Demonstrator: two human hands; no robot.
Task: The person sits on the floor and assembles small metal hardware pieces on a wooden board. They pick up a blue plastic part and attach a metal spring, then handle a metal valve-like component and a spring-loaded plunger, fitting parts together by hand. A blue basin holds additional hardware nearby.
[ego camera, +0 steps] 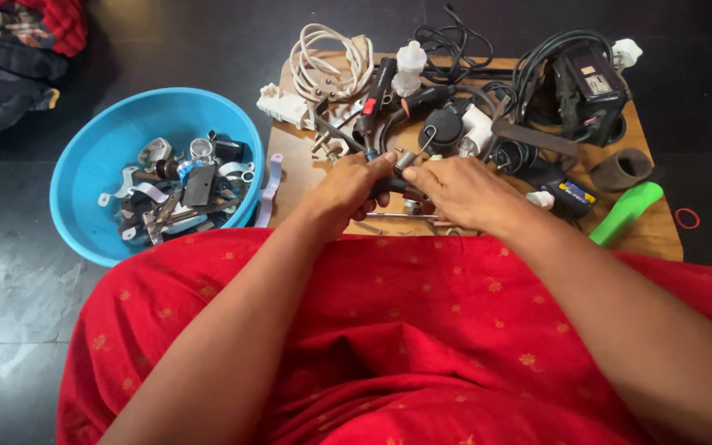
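dark-handled tool (391,183) between both hands

A low wooden board (306,165) lies on the dark tiled floor (10,280), directly before the seated person. A round blue plastic basin (92,156) stands just left of the board, holding loose metal clips and small parts (179,185). A coiled white cable (330,62) lies at the board's far left. A black boxed device wrapped in cable (587,86) sits at the far right. A green plastic handle (626,213) rests at the near right edge. A red rubber ring (686,218) lies on the floor just right of the board.
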